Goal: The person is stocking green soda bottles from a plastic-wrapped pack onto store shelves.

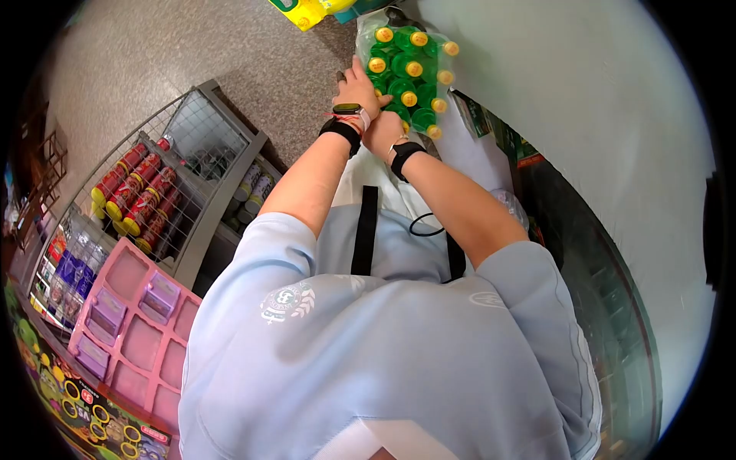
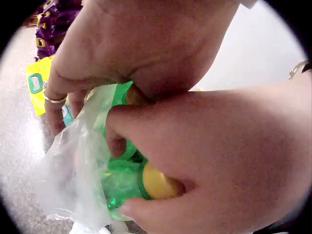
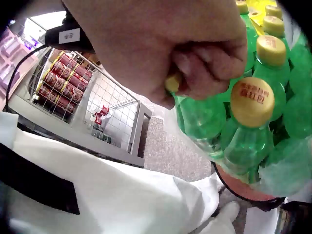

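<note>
Green bottles (image 1: pixel 402 65) with yellow caps stand packed together in clear plastic wrap (image 2: pixel 78 161), at the top middle of the head view. My left hand (image 1: pixel 356 88) rests along the pack's left edge, its fingers extended over the outside of the wrap. At the near corner my right hand (image 1: pixel 381 132) grips a bottle by its yellow cap (image 2: pixel 161 183), thumb and index finger curled around it. In the right wrist view, the right hand's curled fingers (image 3: pixel 207 66) cover much of that bottle's top. Other capped bottles (image 3: pixel 251 102) stand close beside it.
Left of me stands a wire rack (image 1: pixel 218 115) with red cans (image 1: pixel 142 188). Nearer is a pink tray (image 1: pixel 142 341). A pale counter (image 1: pixel 598 100) runs along the right. Beyond the bottles lies a yellow package (image 1: pixel 307 14). A reddish round surface (image 3: pixel 246 185) shows below the bottles.
</note>
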The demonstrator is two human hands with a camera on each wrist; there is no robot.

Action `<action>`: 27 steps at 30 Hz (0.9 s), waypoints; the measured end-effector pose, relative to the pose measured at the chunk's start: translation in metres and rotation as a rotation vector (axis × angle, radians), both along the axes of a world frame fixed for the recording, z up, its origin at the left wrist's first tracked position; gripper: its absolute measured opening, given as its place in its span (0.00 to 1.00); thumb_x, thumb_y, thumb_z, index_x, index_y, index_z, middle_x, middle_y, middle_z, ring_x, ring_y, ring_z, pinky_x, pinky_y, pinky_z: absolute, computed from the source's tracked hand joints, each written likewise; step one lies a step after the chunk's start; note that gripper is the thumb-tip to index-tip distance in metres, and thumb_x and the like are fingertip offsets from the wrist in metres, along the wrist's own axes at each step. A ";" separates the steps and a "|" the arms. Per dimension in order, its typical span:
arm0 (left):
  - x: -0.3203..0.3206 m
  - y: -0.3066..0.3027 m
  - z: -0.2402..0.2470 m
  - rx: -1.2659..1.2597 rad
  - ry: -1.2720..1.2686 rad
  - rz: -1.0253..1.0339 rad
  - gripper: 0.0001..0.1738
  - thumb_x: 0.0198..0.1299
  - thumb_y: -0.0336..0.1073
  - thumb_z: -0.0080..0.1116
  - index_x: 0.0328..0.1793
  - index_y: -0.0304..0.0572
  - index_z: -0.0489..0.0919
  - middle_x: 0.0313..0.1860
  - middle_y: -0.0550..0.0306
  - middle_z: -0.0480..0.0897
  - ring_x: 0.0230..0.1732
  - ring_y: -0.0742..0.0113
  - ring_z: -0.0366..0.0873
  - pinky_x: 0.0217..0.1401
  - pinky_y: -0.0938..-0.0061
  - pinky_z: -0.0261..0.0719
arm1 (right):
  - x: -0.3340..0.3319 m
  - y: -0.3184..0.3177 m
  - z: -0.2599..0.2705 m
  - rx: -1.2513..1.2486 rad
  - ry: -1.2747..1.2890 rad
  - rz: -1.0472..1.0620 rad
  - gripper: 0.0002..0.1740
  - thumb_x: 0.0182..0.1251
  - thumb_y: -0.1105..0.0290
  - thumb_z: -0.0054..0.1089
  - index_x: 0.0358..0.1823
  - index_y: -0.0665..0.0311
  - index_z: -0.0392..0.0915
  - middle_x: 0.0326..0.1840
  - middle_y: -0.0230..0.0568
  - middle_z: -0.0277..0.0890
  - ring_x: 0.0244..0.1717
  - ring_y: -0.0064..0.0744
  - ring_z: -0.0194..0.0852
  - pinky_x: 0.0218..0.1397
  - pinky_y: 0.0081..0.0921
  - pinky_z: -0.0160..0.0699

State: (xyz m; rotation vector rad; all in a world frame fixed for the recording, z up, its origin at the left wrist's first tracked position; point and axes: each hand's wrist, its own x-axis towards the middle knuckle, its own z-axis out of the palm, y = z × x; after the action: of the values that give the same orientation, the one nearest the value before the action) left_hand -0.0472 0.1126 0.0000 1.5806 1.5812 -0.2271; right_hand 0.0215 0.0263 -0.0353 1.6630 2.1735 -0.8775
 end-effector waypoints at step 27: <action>-0.070 -0.013 0.153 0.054 -0.670 -0.450 0.41 0.47 0.37 0.72 0.70 0.51 0.66 0.68 0.48 0.71 0.75 0.48 0.61 0.76 0.45 0.54 | 0.070 0.029 0.305 0.091 0.308 -0.149 0.27 0.56 0.59 0.65 0.56 0.63 0.78 0.16 0.38 0.74 0.17 0.40 0.75 0.21 0.34 0.70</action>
State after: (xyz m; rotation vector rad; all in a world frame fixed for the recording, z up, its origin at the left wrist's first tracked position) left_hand -0.1176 0.0994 0.1535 1.7924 0.7184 0.1051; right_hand 0.0913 0.0555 0.2698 1.8600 2.3391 -1.1593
